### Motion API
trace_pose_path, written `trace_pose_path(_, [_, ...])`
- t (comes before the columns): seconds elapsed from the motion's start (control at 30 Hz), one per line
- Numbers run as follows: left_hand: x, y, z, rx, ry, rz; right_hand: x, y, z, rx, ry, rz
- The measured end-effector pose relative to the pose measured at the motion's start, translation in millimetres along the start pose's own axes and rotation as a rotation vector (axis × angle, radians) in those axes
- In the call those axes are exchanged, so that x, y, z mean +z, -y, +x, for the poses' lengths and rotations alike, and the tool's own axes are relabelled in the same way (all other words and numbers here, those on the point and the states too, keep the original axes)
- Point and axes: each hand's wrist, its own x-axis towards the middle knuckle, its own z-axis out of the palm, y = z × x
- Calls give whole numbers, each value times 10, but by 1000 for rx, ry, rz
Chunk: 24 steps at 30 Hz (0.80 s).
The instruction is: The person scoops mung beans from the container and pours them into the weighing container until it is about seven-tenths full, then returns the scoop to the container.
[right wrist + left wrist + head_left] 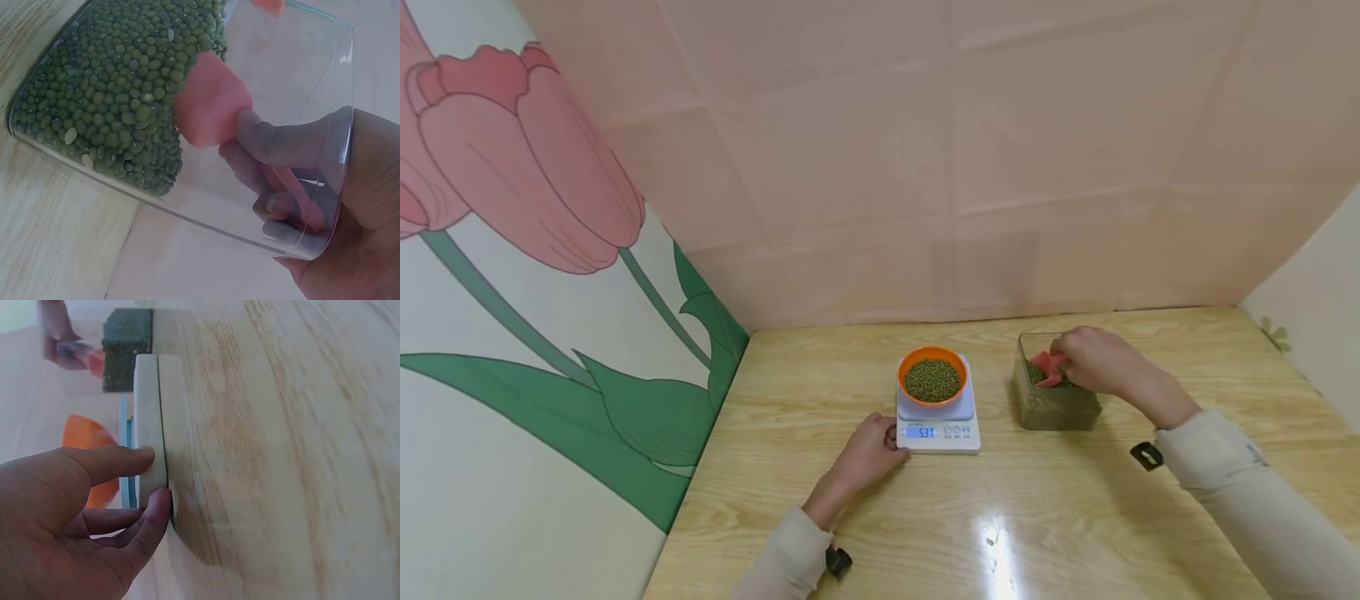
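Observation:
A white kitchen scale stands on the table with its display lit, reading what looks like 537. On its platform sits an orange bowl of green mung beans. My left hand holds the scale's front left corner, thumb and curled fingers against its edge. To the right is a clear plastic container, partly filled with mung beans. Inside it my right hand grips the handle of a pink scoop. The scoop's front edge meets the beans.
The light wood table backs onto a wall covered in pink sheeting. A wall with painted tulips borders the left side, and a pale wall the right. Black straps hang below both cuffs.

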Motion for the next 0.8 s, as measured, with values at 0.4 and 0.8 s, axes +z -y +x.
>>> trace_pose_path(0.4, [7,11,6,3,3,-4,-24,-17,-8,-17,-28,24])
trace_pose_path(0.8, [-4,-7,-3,-11,10,-16,-70,-67,-56,8,-47,74])
